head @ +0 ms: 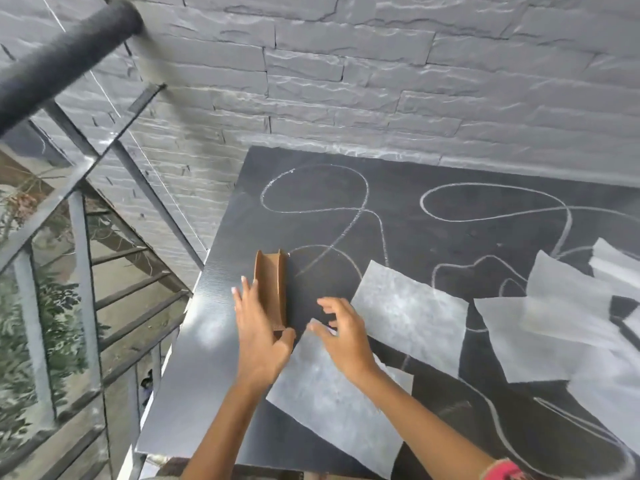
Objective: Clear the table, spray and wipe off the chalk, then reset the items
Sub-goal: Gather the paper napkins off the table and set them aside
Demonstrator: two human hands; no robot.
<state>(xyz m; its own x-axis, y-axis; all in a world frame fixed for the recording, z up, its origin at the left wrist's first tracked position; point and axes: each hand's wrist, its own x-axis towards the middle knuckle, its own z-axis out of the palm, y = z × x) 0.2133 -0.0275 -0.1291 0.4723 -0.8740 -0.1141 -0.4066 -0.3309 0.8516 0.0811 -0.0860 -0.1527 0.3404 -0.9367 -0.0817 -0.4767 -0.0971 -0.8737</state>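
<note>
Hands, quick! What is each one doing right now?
Left hand: closed around the near end of the brown holder.
Right hand: open, fingers spread over the grey sheet, holding nothing.

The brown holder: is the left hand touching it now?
Touching. The head view shows the left hand against the brown holder: fingers lie along its left wall and the thumb presses on its near end, with no gap visible.
</note>
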